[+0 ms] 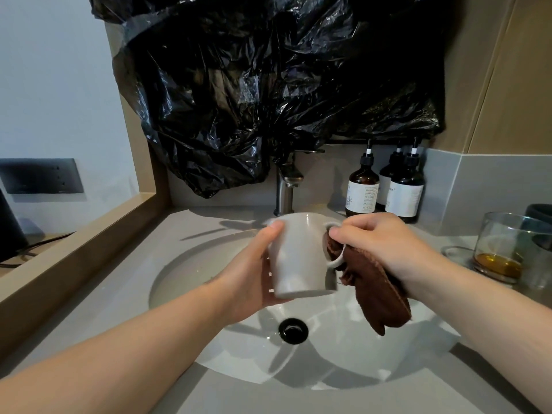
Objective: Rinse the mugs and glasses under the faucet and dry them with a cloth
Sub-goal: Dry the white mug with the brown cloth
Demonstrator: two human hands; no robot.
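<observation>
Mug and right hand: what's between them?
A brown cloth: the right hand holds it against the mug handle, as the head view shows.

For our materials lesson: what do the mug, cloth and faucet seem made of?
Mug: likely glazed ceramic, opaque white with soft sheen.
Cloth: brown fabric, perhaps microfibre; matte, hangs limp.
Faucet: probably brushed metal; dull grey sheen.

Open room lies over the front of the sink basin. The faucet, a low-hanging black plastic sheet and pump bottles block the back. A glass crowds the right counter.
</observation>
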